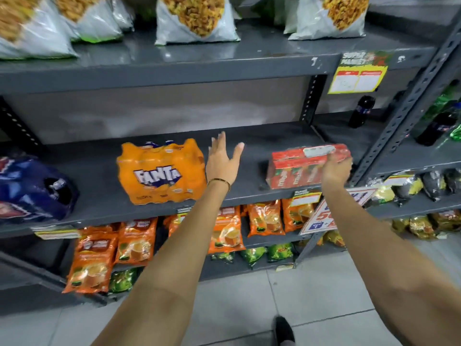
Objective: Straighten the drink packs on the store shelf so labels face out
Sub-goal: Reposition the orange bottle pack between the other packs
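Note:
An orange Fanta pack stands on the grey middle shelf, its white logo facing out. My left hand is open with fingers spread, just right of the Fanta pack and not holding it. A red juice-carton pack sits tilted further right on the same shelf. My right hand grips that pack's right end. A dark blue drink pack lies at the far left of the shelf.
Snack bags fill the top shelf. Orange pouches and green packets hang on the lower shelves. Dark bottles stand at the right behind a slanted steel upright. Price tags hang from shelf edges. My shoe shows on the tiled floor.

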### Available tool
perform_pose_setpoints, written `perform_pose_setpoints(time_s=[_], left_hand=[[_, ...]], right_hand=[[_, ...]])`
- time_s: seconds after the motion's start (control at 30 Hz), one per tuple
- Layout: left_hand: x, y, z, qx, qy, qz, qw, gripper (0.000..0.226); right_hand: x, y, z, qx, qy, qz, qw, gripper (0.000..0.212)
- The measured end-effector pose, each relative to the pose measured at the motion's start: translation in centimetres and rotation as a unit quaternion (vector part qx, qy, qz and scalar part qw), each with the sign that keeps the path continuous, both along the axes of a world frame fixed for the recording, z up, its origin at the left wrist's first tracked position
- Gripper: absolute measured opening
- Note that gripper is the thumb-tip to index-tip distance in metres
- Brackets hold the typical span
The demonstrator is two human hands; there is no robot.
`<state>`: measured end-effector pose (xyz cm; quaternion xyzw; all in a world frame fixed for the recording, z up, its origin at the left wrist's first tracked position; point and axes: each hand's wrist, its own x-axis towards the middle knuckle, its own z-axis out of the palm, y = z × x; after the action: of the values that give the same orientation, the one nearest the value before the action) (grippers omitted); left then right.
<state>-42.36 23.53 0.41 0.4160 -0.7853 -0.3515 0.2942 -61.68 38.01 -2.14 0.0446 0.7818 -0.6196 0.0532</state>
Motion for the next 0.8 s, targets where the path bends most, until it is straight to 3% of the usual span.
perform_pose_setpoints(time_s=[0.1,0.23,0.4,0.57,0.67,0.8], left_hand=[[6.1,-2.9,0.2,-0.074,0.011,0.036,0.997,0.063],[13.5,-6.8,0.0,-0.094,-0.006,0.101,0.99,0.061],[18.5,-12.0,-0.5,0.049,-0.001,0.144,0.988,0.067],[19.5,-13.9,-0.4,0.205,-0.024,0.101,0.973,0.067],[19.1,-14.7,-0.2,0.245,-0.022,0.079,0.966,0.071],[18.6,-14.9,-0.4,0.215,-0.036,0.083,0.972,0.064]], right_hand=[[6.5,-3.0,0.6,0.001,0.029,0.01,1.0,0.064],[14.5,-7.5,1.3,-0.001,0.044,0.101,0.994,0.054],[20.8,-12.9,2.8,0.047,0.002,0.243,0.969,0.062],[23.2,-16.7,3.1,0.047,-0.049,0.349,0.934,0.074],[23.5,-18.0,2.8,0.068,-0.047,0.38,0.921,0.077],[23.0,-18.4,2.3,0.08,-0.039,0.376,0.922,0.07]])
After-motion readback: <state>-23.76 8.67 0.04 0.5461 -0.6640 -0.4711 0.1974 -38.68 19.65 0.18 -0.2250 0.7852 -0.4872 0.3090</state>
